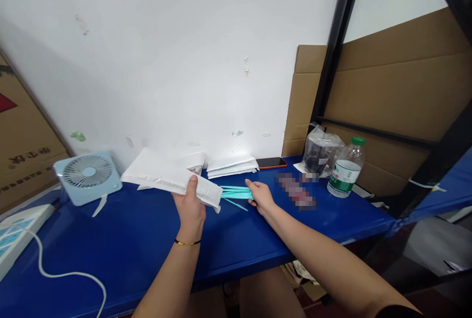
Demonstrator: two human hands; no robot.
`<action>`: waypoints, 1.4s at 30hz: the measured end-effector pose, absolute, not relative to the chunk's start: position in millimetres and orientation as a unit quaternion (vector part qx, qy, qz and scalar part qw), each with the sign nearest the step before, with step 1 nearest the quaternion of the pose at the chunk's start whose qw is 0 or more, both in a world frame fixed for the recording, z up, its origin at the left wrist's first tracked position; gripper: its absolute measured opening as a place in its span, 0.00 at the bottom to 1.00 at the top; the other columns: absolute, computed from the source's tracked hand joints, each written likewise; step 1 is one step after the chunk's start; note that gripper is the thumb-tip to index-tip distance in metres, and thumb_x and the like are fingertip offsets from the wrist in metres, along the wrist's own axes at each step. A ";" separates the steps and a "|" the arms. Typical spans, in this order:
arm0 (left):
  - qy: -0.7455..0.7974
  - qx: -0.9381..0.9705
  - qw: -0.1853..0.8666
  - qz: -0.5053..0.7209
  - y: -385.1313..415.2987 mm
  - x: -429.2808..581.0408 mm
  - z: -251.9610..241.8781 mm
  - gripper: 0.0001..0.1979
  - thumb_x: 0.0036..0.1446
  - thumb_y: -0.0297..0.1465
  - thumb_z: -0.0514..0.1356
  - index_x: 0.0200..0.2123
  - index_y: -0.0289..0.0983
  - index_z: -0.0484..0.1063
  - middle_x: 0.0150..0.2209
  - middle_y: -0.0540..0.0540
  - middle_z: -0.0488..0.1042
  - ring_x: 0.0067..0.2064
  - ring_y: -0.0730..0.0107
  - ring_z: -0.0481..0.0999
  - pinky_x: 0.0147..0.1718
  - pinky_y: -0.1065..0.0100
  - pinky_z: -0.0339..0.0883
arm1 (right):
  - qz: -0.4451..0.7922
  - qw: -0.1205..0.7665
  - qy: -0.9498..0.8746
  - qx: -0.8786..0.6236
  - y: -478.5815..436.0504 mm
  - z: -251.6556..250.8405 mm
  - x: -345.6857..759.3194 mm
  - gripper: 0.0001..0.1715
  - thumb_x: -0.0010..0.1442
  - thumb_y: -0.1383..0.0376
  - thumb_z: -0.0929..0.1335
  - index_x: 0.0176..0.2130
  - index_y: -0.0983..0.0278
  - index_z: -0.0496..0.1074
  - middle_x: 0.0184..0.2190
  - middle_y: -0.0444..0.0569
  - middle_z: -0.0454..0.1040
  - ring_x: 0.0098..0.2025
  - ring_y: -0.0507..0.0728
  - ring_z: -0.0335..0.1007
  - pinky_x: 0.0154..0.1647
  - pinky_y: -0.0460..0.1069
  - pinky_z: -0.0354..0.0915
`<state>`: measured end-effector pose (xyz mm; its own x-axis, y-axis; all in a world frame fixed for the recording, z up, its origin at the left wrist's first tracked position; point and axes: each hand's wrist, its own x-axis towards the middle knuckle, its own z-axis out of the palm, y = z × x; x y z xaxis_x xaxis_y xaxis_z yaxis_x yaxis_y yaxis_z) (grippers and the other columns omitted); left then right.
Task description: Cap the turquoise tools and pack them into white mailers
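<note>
My left hand (pixel 190 206) grips a flat white packet (pixel 158 173) near its right end, the thumb lying on top. Several thin teal strips (pixel 234 191) stick out from that end. Around their other end are the closed fingers of my right hand (pixel 261 197). One strip hangs slightly lower, apart from the bunch. Whatever else is inside the packet is hidden. Behind it, further white packets (pixel 233 164) lie stacked against the wall, and another white packet partly shows behind the held one.
Along the blue table (pixel 155 254) stand a light-blue fan (pixel 87 176) and a white power strip (pixel 25 232) with a cable on the left. A phone (pixel 272 162), a bagged dark container (pixel 317 156) and a green-capped bottle (pixel 346 170) are on the right, near a black metal post (pixel 334 47).
</note>
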<state>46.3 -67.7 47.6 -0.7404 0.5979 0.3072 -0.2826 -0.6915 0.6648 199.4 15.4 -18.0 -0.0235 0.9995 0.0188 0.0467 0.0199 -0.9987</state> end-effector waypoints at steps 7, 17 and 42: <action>0.310 0.280 0.233 0.878 -61.2 37.7 31.7 0.23 0.45 0.30 0.66 0.46 0.42 0.66 0.44 0.48 0.71 0.47 0.67 0.72 0.50 0.61 0.63 | 0.257 0.488 -0.648 -0.525 36.2 -24.8 217.7 0.23 0.53 0.49 0.63 0.18 0.63 0.61 0.16 0.43 0.61 0.23 0.53 0.61 0.27 0.47 0.56; 0.227 0.084 0.446 0.861 -56.6 16.0 47.4 0.12 0.47 0.35 0.58 0.35 0.36 0.69 0.33 0.48 0.74 0.38 0.67 0.74 0.42 0.64 0.69 | 0.173 0.507 -0.746 -0.396 5.7 1.1 208.6 0.11 0.58 0.59 0.63 0.32 0.62 0.72 0.34 0.48 0.69 0.39 0.55 0.63 0.41 0.50 0.58; 0.270 0.143 0.344 0.888 -57.8 -22.3 55.0 0.13 0.49 0.37 0.54 0.39 0.40 0.67 0.38 0.47 0.73 0.44 0.62 0.72 0.46 0.61 0.68 | -0.005 0.171 -0.918 -0.357 -21.4 22.6 202.7 0.10 0.64 0.63 0.56 0.40 0.63 0.63 0.41 0.52 0.64 0.33 0.55 0.64 0.30 0.48 0.57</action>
<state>-22.3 -57.8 55.0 -0.7220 0.6885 0.0682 -0.5337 -0.6169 0.5784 202.7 -21.4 22.6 -0.6872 0.6535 0.3173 0.6571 0.7454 -0.1121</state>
